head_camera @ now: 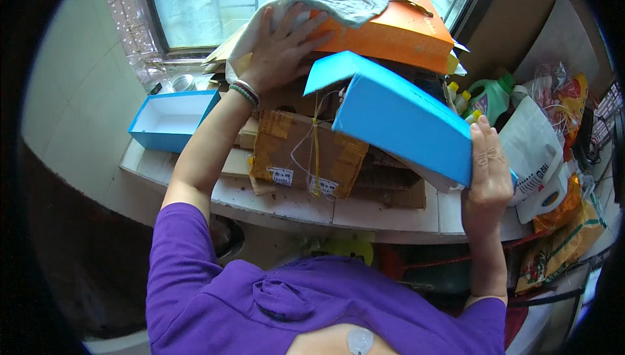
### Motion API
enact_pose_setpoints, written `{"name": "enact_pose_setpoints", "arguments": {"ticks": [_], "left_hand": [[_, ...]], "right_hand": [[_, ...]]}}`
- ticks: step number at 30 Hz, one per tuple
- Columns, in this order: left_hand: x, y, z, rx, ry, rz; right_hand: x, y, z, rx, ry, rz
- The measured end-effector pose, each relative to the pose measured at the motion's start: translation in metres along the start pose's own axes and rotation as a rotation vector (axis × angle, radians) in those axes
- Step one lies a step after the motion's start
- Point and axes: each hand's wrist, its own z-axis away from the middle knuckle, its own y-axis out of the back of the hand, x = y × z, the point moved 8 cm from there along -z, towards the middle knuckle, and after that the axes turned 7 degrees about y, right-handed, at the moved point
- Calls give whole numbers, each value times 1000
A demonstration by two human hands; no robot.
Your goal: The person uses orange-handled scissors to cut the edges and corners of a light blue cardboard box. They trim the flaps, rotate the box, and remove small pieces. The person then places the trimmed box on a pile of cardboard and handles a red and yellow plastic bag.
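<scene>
My left hand (281,47) lies with its fingers spread against the left end of an orange cardboard box (385,37), beside a crumpled grey cloth (342,1) draped over that box. At the right, my right hand (486,174) grips the lower right end of a blue cardboard box (407,123), which is tilted, with a flap or lid part raised at its upper left. Beneath these, a taped brown cardboard box (305,150) tied with string stands on the ledge. An open blue box with a white inside (171,116) sits left of my left forearm.
Flattened cardboard (390,194) lies under the stack on a white tiled ledge (283,208). A window (205,8) is behind. To the right are a green-capped bottle (490,96), a white plastic bag (530,145) and an orange bag (561,247). A glass jar (183,83) stands at the left.
</scene>
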Motion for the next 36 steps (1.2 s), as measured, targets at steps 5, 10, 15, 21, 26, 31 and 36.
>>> {"name": "enact_pose_setpoints", "arguments": {"ticks": [5,10,15,21,26,31,36], "left_hand": [[-6,4,-24,-87,-34,-99],[-14,6,-44,64,-113,-204],[-14,5,-34,-15,-78,-254],[-14,13,-44,80,-90,-74],[-16,12,-46,38,-101,-226],[-14,6,-41,32,-128,-72],[-9,2,-19,-76,-121,-49]], "right_hand": [[-20,-25,18,-23,92,63],[-30,-15,13,-31,152,65],[14,28,-23,232,86,58],[-6,-33,-14,135,147,125],[-19,-77,23,-35,161,90],[-2,-86,17,-153,62,150],[12,-88,-11,-253,163,100]]}}
